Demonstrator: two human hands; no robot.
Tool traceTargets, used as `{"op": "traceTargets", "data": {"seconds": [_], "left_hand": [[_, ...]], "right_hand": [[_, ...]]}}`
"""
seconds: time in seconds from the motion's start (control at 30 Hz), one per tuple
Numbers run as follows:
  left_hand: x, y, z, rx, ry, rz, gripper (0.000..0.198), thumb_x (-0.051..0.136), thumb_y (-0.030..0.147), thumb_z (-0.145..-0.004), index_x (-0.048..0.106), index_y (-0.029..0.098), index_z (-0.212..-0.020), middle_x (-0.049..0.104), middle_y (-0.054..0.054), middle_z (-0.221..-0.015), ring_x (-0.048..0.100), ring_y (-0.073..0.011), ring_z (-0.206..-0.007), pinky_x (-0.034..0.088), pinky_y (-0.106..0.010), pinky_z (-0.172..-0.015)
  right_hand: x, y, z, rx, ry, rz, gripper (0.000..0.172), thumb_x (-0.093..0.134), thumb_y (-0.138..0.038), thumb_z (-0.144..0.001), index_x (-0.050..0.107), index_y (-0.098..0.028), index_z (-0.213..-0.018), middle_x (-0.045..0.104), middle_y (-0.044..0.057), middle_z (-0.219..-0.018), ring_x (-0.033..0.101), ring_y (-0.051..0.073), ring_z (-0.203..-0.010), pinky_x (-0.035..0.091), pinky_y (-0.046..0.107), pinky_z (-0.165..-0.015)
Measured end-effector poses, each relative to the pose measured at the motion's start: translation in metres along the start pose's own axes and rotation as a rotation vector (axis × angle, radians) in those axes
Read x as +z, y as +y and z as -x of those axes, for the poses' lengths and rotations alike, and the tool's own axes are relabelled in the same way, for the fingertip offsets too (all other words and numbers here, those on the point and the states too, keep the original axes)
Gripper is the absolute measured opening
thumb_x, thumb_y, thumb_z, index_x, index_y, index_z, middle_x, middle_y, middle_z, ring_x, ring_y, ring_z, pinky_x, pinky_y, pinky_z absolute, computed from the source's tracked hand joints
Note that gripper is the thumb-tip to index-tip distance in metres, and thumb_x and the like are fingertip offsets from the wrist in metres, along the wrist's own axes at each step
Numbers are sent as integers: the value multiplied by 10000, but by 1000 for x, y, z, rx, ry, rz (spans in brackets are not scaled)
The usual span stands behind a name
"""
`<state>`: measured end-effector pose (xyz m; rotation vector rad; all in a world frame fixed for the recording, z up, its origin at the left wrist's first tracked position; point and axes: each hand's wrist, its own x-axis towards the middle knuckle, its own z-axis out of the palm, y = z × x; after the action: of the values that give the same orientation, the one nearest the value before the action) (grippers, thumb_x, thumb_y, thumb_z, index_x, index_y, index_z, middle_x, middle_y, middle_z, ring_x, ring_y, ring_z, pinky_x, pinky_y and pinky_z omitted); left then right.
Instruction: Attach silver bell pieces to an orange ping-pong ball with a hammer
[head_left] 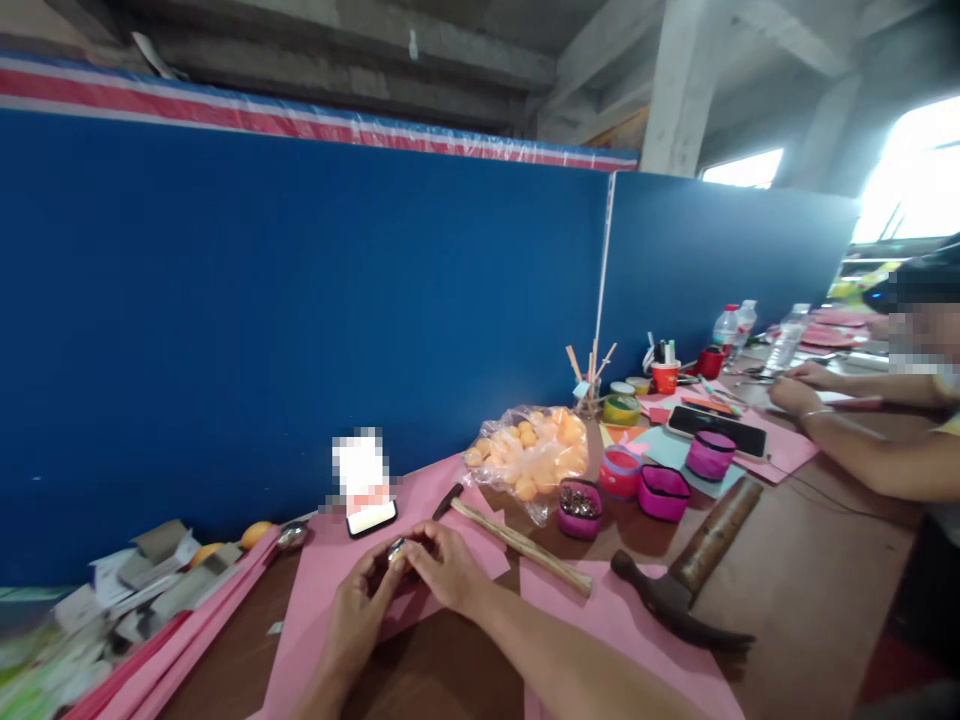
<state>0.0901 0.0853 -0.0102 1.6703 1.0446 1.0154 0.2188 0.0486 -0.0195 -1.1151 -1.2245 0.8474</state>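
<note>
My left hand (361, 602) and my right hand (448, 568) meet over the pink paper (315, 590). Between their fingertips they pinch a small shiny metal piece (396, 548), mostly covered by the fingers, so its exact kind is unclear. Just beyond the right hand lies a small hammer (517, 542) with a wooden handle. A phone (371, 520) with a bright screen stands behind my hands. To the right, a larger claw hammer (697, 570) rests partly on another pink sheet (622, 640).
A clear bag of orange balls (529, 450) lies behind the small hammer. Near it are a purple tub of small metal bits (579, 508) and another purple tub (664, 492). Paper scraps (150, 570) fill the left. At right, a person's forearms (877, 450) rest over the table.
</note>
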Motion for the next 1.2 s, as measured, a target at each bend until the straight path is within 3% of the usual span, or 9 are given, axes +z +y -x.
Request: {"op": "traceTargets", "data": {"seconds": [0.07,0.43,0.77,1.0,1.2], "left_hand": [[0,-1,0,-27,-57,20,390,602,425,-657,623,188,-967,672,-64,-957,610,-245,-911,491,-355,-793],[1,-12,2,-49,-48,288,345,540,401,-740,566,231,-1038,627,-67,-1067,588,-236,-977,475,-353,-817],[-1,-17,2,-30,-75,327,361,593,352,-716,553,212,-1046,623,-77,-1064,584,-228,-976,476,-348,-821],[0,-24,0,-148,14,531,322,579,361,-738,552,227,-1030,630,-67,-1041,614,-214,-916,487,-344,-801],[-2,-21,-2,-214,128,815,312,615,353,-719,573,141,-946,665,-93,-897,637,-195,-836,505,-316,-773]], "right_hand": [[0,2,-1,-18,4,21,216,485,-337,-821,588,-183,-932,656,33,-854,625,166,-770,507,276,-689],[-2,6,0,-68,-38,55,254,481,-359,-830,572,-180,-986,635,64,-945,611,177,-817,504,281,-699],[-2,4,0,-51,-54,22,209,500,-330,-813,578,-181,-937,638,64,-882,616,184,-760,516,296,-670],[-1,-1,1,-97,169,146,205,491,-333,-808,575,-176,-912,629,72,-852,591,192,-749,498,287,-647],[-16,11,-10,-124,296,373,193,441,-280,-818,585,-174,-891,640,79,-858,587,203,-772,471,293,-653]]}}
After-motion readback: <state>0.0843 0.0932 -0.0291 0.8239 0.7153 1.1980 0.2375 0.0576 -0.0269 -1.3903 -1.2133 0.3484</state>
